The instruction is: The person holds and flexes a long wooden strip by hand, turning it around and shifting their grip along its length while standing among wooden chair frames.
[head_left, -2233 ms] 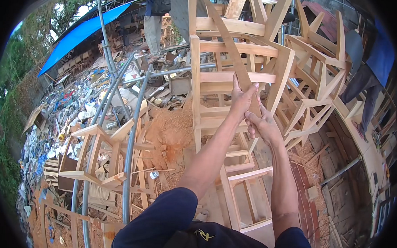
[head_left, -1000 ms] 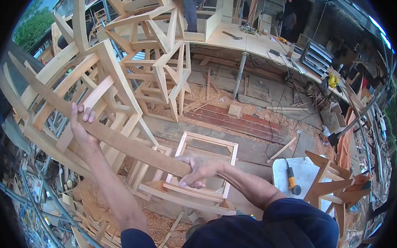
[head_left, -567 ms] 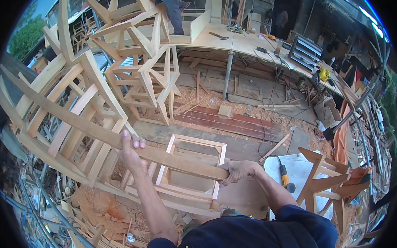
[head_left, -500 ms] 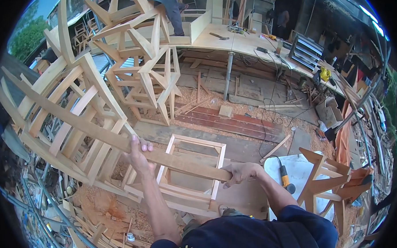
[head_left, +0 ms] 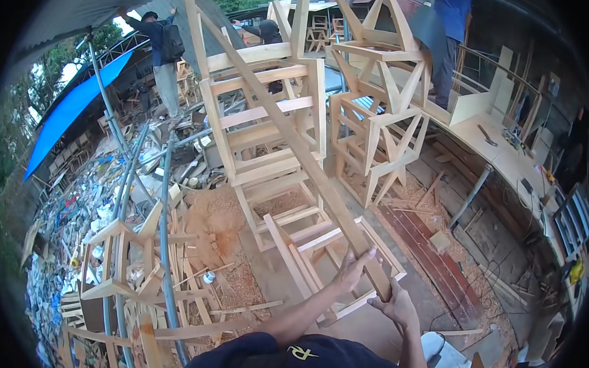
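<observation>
A long, narrow wooden board [head_left: 306, 158] runs from my hands up and away to the far left. My left hand [head_left: 352, 271] is closed around it a short way from its near end. Closer to that end, my right hand [head_left: 396, 306] grips the board too. Under my hands, a pale wooden chair frame [head_left: 384, 247] lies on the ground. Beyond it rises a tall stack of unfinished chair frames [head_left: 221, 134], and the board passes in front of this stack.
More angular chair frames [head_left: 397, 117] are stacked at the right. A person in blue [head_left: 453, 12] stands by a long workbench [head_left: 482, 120] with a hammer [head_left: 487, 135]. Metal pipes [head_left: 169, 242] and scrap cover the left. Another person [head_left: 164, 58] stands far left.
My view has turned left. The board, earlier slanting across in front of me, now points away from me. My hands are closer together, both still gripping it.
</observation>
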### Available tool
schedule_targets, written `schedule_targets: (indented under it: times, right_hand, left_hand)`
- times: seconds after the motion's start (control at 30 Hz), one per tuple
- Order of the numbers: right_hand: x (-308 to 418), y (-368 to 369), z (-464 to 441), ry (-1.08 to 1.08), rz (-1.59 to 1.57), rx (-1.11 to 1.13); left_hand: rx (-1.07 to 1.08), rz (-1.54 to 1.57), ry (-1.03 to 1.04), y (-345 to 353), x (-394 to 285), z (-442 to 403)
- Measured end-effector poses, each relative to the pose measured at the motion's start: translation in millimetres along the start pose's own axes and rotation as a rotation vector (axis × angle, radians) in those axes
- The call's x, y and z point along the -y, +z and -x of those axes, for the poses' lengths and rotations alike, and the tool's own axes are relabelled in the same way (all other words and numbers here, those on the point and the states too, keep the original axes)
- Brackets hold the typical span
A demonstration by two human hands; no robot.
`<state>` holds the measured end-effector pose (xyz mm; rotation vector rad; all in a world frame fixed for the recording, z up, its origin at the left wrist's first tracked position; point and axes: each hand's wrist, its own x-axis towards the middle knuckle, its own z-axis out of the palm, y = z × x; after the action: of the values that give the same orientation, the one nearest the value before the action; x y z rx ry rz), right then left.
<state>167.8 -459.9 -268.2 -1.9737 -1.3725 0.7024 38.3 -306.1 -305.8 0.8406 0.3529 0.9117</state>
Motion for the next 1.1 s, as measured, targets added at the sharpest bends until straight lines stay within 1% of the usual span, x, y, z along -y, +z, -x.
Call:
schedule_targets:
  times: [0.03, 0.07, 0.13, 0.17, 0.2, 0.27, 0.3, 0.33, 0.4, 0.47, 0.53, 0.6, 0.63, 0.67, 0.7, 0.77, 0.8, 0.83, 0.87, 0.93, 1.0, 1.03, 1.1]
  right_hand:
    - [-3.1, 6.1, -3.6, 0.039, -0.001, -0.029]
    - [-18.2, 14.7, -4.8, -0.046, -0.132, -0.074]
    - [-8.5, 9.2, 12.9, 0.063, -0.139, 0.001]
    - [-5.0, 11.0, 22.2, 0.123, -0.144, 0.038]
    - [-14.7, 21.7, 29.4, 0.038, -0.241, -0.015]
    - [-11.7, 28.9, 44.8, 0.193, -0.124, 0.062]
    - [-12.9, 31.4, 49.5, 0.270, -0.062, 0.099]
    - [-23.8, 38.4, 55.3, 0.270, -0.049, 0.087]
    - [-45.0, 55.9, 65.4, 0.281, -0.028, 0.053]
    - [-45.6, 57.4, 75.6, 0.360, -0.037, 0.059]
    - [-43.0, 59.8, 81.8, 0.397, -0.055, 0.054]
    - [-41.4, 64.8, 89.5, 0.401, -0.080, 0.040]
    - [-43.3, 71.6, 92.5, 0.407, -0.055, 0.015]
    - [-48.1, 80.3, 94.4, 0.414, -0.031, -0.009]
    - [-54.7, 88.7, 96.0, 0.424, -0.006, -0.036]
    - [-91.7, 96.2, 90.5, 0.338, 0.047, -0.028]
    - [-103.2, 105.0, 108.7, 0.338, 0.069, -0.037]
    - [-88.2, 100.6, 113.5, 0.381, 0.131, -0.059]
    - [-92.3, 101.5, 117.1, 0.380, 0.124, -0.067]
    - [-115.5, 113.7, 125.3, 0.477, 0.186, 0.005]
    - [-130.0, 133.3, 132.5, 0.498, 0.158, -0.030]
    - [-132.0, 144.6, 131.6, 0.586, 0.186, -0.015]
    - [-125.3, 159.0, 126.3, 0.720, 0.250, 0.043]
  left_hand:
    - [0.032, -0.002, -0.044, -2.7, 6.6, 2.7]
    - [0.013, -0.058, -0.077, -12.8, 5.6, -0.6]
    - [-0.018, -0.167, -0.143, -48.5, -7.1, -4.0]
    - [-0.056, -0.110, -0.094, -64.6, -21.7, -12.9]
    - [-0.092, -0.052, -0.046, -77.9, -44.2, -28.5]
    - [-0.161, -0.019, -0.003, -95.9, -93.9, -60.6]
    - [-0.184, 0.012, 0.078, -98.6, -122.0, -78.7]
    - [-0.203, 0.044, 0.151, -101.1, -148.6, -96.6]
    - [-0.090, 0.044, 0.147, -150.8, -187.8, -142.1]
    - [-0.077, 0.103, 0.248, -157.5, -228.4, -167.9]
    - [-0.123, 0.236, 0.187, -149.6, -260.7, -179.3]
    - [-0.145, 0.206, 0.209, -130.2, -278.4, -185.1]
    - [-0.156, 0.186, 0.217, -124.3, -283.7, -186.9]
    - [-0.105, 0.189, 0.161, -126.1, -287.6, -187.7]
    - [0.013, 0.215, 0.175, -138.4, -281.5, -191.6]
    - [0.283, 0.285, 0.182, -160.8, -255.0, -205.7]
    - [0.215, 0.291, 0.174, -154.3, -247.6, -203.0]
    - [0.161, 0.299, 0.133, -140.4, -243.0, -195.4]
    - [0.155, 0.274, 0.141, -136.6, -233.2, -191.1]
    - [0.216, 0.272, 0.141, -123.9, -223.2, -188.6]
    - [0.243, 0.218, 0.191, -113.6, -212.5, -186.0]
    - [0.269, 0.209, 0.190, -115.6, -207.4, -188.6]
    - [0.247, 0.154, 0.203, -93.3, -202.6, -174.7]
